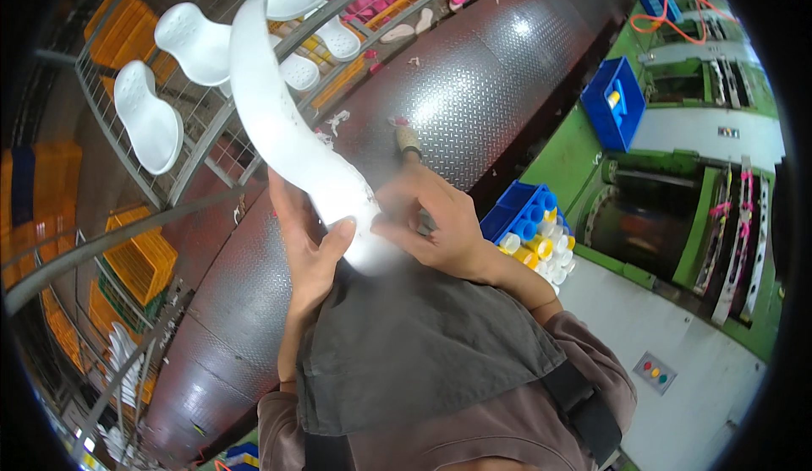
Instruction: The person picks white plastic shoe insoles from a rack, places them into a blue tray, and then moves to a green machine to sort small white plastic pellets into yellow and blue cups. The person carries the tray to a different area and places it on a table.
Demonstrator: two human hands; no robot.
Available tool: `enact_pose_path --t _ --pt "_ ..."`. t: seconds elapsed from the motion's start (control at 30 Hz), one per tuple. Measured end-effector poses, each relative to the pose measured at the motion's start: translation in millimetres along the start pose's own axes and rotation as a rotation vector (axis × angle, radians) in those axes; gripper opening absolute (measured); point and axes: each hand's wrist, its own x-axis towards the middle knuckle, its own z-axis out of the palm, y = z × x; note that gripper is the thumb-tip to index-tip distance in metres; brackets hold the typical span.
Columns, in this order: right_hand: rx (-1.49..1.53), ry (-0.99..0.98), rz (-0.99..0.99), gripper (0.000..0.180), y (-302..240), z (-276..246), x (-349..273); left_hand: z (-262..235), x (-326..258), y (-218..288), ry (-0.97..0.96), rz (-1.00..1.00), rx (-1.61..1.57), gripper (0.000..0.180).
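Head: right grip [444,224] on sole [288,130] unclear.

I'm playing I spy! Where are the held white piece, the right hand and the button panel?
Held white piece [288,133]: head view, its middle.
Right hand [447,221]: head view, its middle.
Button panel [655,373]: head view, its middle.

The long white sole [279,124] hides some of your left hand [311,260], and your right hand [448,230] has blurry fingers [412,188].

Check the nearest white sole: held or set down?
Held: the left hand clasps the white sole by its near end, thumb on top. Far-end contact with the rack: cannot tell.
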Motion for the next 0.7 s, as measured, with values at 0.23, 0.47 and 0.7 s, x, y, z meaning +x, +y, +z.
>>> enact_pose_path --t 0.23,0.47,0.7 --pt "-0.379 0.136 -0.335 0.026 -8.9 30.3 -16.7 -21.0 15.3 -36.1 -0.229 -0.119 -0.358 0.097" --pt "-0.559 0.23 -0.388 0.025 -8.1 48.7 -18.8 -13.0 12.1 -56.7 -0.343 -0.112 -0.348 0.103" --pt "-0.578 0.143 -0.503 0.018 -2.5 42.7 -19.0 -0.4 8.6 -65.2 -0.165 -0.241 -0.339 0.096"
